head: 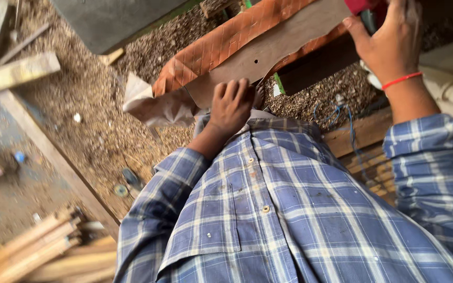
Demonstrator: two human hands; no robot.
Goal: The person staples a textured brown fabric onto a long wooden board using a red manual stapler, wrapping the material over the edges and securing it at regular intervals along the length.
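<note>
- Sawdust-strewn floor (95,120) forms the background, with loose timber battens (32,251) at lower left and a rough plank (14,73) at upper left
- Workpiece: a curved wooden board (226,44) carved with a woven lattice pattern, orange-brown, running diagonally from centre to the top of the view; a flat grey-brown template sheet (268,52) with small holes lies along it
- Left hand (232,105): fingers curled and pressed down on the lower end of the template sheet, pinning it against the board; this grip is a flat hold-down, not a pinch
- Right hand (389,42): wrapped around the handle of a red power tool (360,5) at the top edge; fingers closed on it. Most of the tool lies outside the view, so its kind cannot be told
- A red band (402,79) sits on the right wrist; both arms wear blue plaid sleeves (431,152)
- Step in hand, as judged: the piece is being steadied under the left hand while the tool stands at its upper end
- Next move, as judged, calls for firm downward pressure from the left hand, its fingers well apart from the tool's path, and a steady right-hand grip
</note>
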